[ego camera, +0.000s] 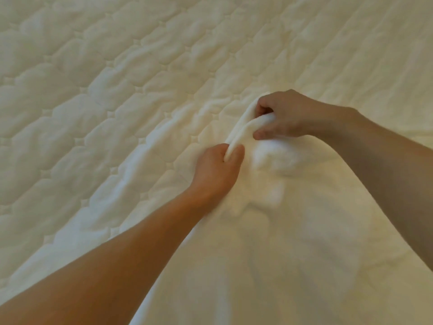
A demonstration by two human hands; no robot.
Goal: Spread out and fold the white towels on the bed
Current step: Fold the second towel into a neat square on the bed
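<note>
White towel [281, 242] fills the lower right of the frame, rumpled on the quilted bed [93, 90], its far edge gathered into a thick ridge at mid-frame. My left hand [218, 165] pinches the lower end of that ridge between thumb and curled fingers. My right hand [283, 116] grips the upper end, fingers wrapped round the cloth. The ridge runs diagonally from lower left to upper right, with both hands close together on it. I judge that drawing them apart along that line would stretch the edge flat. The cloth looks soft and plush, its nearer part blurred.
</note>
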